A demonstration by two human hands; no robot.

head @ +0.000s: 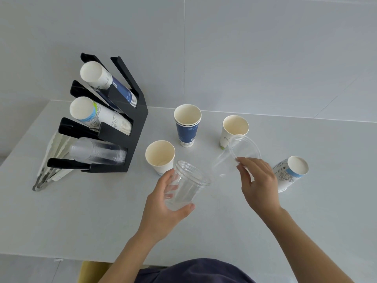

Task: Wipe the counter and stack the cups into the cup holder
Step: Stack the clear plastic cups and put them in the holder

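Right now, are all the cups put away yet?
Not yet. The cup holder already has three stacks. The left hand holds a clear cup; the right hand pinches another clear cup. Four paper cups remain on the counter.

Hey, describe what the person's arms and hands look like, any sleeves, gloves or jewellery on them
Both arms are bare from the bottom edge of the picture to the fingertips: no sleeves show. The left hand and the right hand wear no gloves, and no rings, watch or bracelet can be seen. Fingernails look short and unpainted. A dark navy garment covers the body at the bottom edge.
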